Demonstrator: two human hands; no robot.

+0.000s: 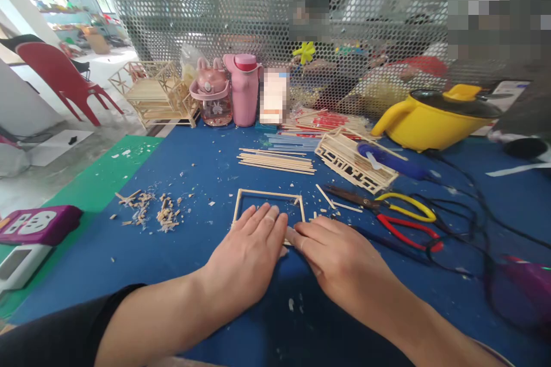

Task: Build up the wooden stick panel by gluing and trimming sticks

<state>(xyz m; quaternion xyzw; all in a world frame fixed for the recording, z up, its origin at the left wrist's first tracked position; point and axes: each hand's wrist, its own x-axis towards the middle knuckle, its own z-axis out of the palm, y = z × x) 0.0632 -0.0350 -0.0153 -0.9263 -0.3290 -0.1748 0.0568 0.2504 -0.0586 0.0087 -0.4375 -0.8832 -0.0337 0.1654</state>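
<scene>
We were working on the blue mat (193, 172), which covered pretty much the whole bench, with the perforated metal screen (193, 23) standing along its far edge. Off to the right sat the yellow cooking pot (430, 120), and far left by the screen was the finished stick house (150, 94).

Our left hand (247, 252) and right hand (340, 264) were both flat, palms down, side by side with the fingertips nearly touching. Nothing was clenched or gripped. The fingers just rested on the near side of the square stick frame (267, 192). That frame lay flat on the mat right in front of us, with the far rail and both side rails out in the open and the near rail hidden under our fingers.

Further back on the right was a half-built lattice panel (353, 166), and the tall pink bottle (244, 92) stood by the screen. The yellow-handled pliers (364, 200) lay just right of the frame, with a loose bundle of sticks (275, 161) beyond it. There were wood chips (150, 209) scattered to the left, lol.
</scene>
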